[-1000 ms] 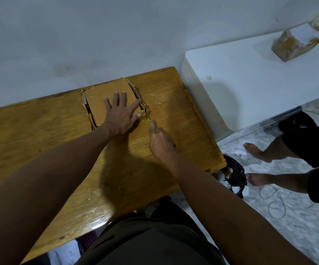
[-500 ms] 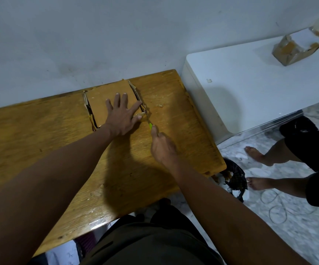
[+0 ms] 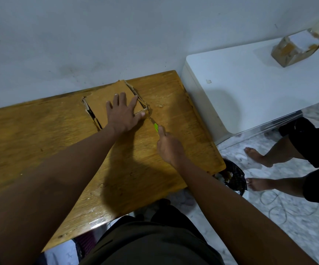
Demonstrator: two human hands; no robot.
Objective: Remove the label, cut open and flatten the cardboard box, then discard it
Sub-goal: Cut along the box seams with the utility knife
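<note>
**Cardboard box pinned flat, cutter at its corner**

Head view: cardboard box flattened on wooden table, against the wall. Left hand pressed on it, fingers spread straight. Right hand curled round green cutter, blade tip at box's near right corner. No legible writing. Second box on white table.

We cannot see the near half of the box, since the left hand lies flat over it. The cutter shows only a green tip; the right hand hides its handle, and the blade near the box corner is too thin to make out. At the upper right, a second box is blurred. At the right edge, a bystander's legs are cut off.
</note>
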